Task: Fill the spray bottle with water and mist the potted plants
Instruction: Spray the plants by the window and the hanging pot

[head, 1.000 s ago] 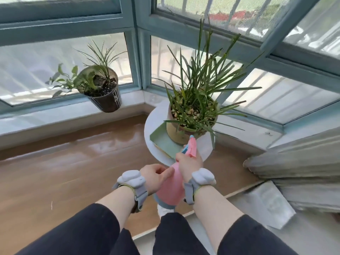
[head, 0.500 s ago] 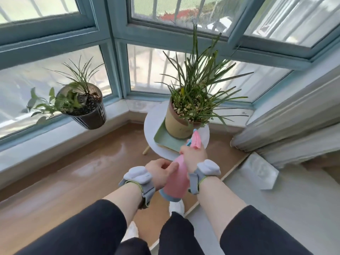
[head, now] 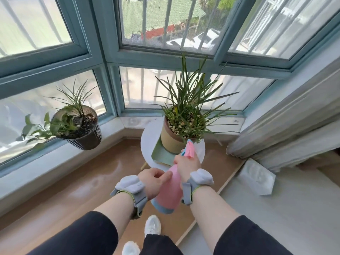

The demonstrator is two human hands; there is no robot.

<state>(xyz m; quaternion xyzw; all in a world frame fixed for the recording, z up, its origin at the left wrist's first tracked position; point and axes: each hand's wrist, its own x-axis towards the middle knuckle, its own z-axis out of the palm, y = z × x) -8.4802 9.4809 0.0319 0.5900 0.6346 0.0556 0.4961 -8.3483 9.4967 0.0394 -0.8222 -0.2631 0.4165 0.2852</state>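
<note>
Head view: the spray bottle (head: pixel 170 188) sits low at centre, about 6 o'clock from the tan pot (head: pixel 170 139), its pink nozzle aimed up toward 12 o'clock at the leaves, presumably so the mist lands on the foliage rather than the floor. The right hand (head: pixel 187 165) is wrapped round the bottle's neck, fingers clamped there; the trigger finger itself is hidden. The left hand (head: pixel 153 180) rests against the bottle's body at 9 o'clock, fingers loosely curled, thumb touching the pink side, likely to steady the aim. The tan pot stands in a green tray (head: pixel 160 156) on a round white table (head: pixel 147 142), which would catch drips. A black pot (head: pixel 86 138) sits on the sill at 9 o'clock, well apart; judged not yet the target.
</note>
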